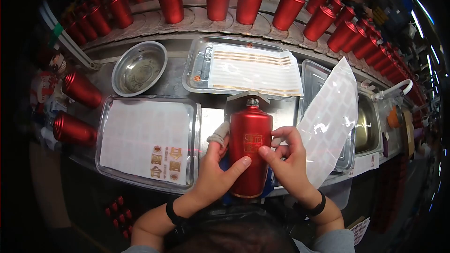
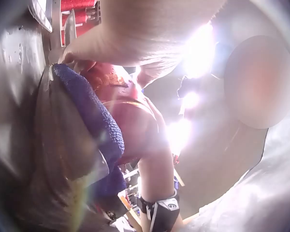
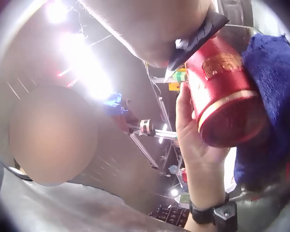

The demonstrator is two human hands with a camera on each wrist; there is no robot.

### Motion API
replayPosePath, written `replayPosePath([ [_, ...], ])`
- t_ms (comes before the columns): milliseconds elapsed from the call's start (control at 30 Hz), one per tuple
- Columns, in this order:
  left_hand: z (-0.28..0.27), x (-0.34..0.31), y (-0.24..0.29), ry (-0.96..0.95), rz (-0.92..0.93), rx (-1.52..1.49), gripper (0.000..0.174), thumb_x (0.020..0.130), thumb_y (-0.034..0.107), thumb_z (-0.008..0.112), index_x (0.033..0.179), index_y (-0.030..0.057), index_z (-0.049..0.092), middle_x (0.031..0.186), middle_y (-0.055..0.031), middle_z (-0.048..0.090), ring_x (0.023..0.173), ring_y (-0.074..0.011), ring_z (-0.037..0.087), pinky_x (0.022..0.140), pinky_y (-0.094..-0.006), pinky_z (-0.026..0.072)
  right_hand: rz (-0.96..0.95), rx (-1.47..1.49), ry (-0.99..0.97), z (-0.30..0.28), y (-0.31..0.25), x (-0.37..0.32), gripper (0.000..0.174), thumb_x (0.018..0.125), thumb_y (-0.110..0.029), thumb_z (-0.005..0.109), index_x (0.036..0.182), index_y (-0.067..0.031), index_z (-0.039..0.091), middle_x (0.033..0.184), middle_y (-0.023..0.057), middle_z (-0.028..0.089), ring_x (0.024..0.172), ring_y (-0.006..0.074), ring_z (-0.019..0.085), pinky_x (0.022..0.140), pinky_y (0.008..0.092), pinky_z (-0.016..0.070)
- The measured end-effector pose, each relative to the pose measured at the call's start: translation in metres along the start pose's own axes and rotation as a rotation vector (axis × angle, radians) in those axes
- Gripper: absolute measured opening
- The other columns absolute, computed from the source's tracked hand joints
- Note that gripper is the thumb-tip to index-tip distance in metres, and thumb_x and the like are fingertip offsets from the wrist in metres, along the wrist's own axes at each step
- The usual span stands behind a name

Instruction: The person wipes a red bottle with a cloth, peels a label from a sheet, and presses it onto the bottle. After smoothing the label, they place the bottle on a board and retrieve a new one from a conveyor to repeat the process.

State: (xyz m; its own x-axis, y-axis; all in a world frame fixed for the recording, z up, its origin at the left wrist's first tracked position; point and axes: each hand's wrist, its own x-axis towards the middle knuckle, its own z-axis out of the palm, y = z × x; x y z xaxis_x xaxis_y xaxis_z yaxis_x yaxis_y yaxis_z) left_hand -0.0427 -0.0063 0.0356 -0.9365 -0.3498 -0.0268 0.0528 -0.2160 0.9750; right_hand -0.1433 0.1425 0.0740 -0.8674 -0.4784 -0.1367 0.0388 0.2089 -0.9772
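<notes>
A red bottle (image 1: 251,171) with a dark, clear-topped neck leans back between both hands, its neck against a grey angled rest (image 1: 248,95). A gold-character label (image 1: 253,143) shows on its front. My left hand (image 1: 216,171) grips the bottle's left side, thumb across the front below the label, a pale cot on a fingertip. Bent at the bottle's right side is my right hand (image 1: 290,161); its thumb touches near the label's edge and a cot covers one finger. A blue towel (image 3: 273,72) lies under the bottle, seen also in the left wrist view.
Left, a tray (image 1: 100,159) holds a sheet with a few gold labels (image 1: 164,163). Behind are a metal bowl (image 1: 139,68) and a tray of gold-striped strips (image 1: 253,70). A glossy white sheet (image 1: 330,117) overlaps another tray beside a sink (image 1: 368,133). Red bottles (image 1: 171,2) line a curved conveyor.
</notes>
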Motion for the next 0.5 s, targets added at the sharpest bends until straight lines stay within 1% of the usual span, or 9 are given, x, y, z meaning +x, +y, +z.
replayPosePath([
  [33,0.001,0.001,0.001,0.007,-0.006,-0.013,0.078,0.090,0.012,0.069,0.148,-0.0065,0.021,0.147,-0.0230,0.040,0.137,-0.0261,0.040,0.115,-0.0384,0.0301,-0.010,-0.008,0.000,0.001,0.001,-0.002,0.045,0.082,-0.017,0.079,0.113,-0.0007,0.050,0.094,0.0013,0.057,0.052,-0.0003,0.042,0.046,0.0163,0.0339],
  [67,0.002,0.001,0.002,0.012,-0.015,-0.026,0.078,0.090,0.012,0.069,0.148,-0.0065,0.021,0.147,-0.0230,0.040,0.137,-0.0262,0.041,0.115,-0.0385,0.0300,0.007,-0.014,-0.003,0.002,0.002,-0.003,0.050,0.079,-0.016,0.081,0.115,-0.0029,0.048,0.096,0.0012,0.053,0.054,-0.0011,0.041,0.046,0.0155,0.0331],
  [267,0.005,0.003,0.001,0.022,-0.029,-0.043,0.076,0.090,0.013,0.068,0.148,-0.0066,0.022,0.147,-0.0228,0.040,0.137,-0.0261,0.041,0.114,-0.0382,0.0308,0.007,0.032,0.018,0.005,0.008,-0.002,0.050,0.079,-0.016,0.082,0.114,-0.0046,0.048,0.096,0.0018,0.047,0.056,-0.0008,0.038,0.048,0.0143,0.0323],
  [500,0.004,0.004,-0.003,0.031,-0.010,-0.028,0.074,0.091,0.014,0.067,0.147,-0.0067,0.023,0.146,-0.0224,0.041,0.136,-0.0258,0.042,0.114,-0.0384,0.0311,0.000,0.073,0.021,0.007,0.012,-0.002,0.048,0.080,-0.014,0.081,0.113,-0.0048,0.047,0.094,0.0012,0.046,0.057,-0.0008,0.039,0.048,0.0143,0.0324],
])
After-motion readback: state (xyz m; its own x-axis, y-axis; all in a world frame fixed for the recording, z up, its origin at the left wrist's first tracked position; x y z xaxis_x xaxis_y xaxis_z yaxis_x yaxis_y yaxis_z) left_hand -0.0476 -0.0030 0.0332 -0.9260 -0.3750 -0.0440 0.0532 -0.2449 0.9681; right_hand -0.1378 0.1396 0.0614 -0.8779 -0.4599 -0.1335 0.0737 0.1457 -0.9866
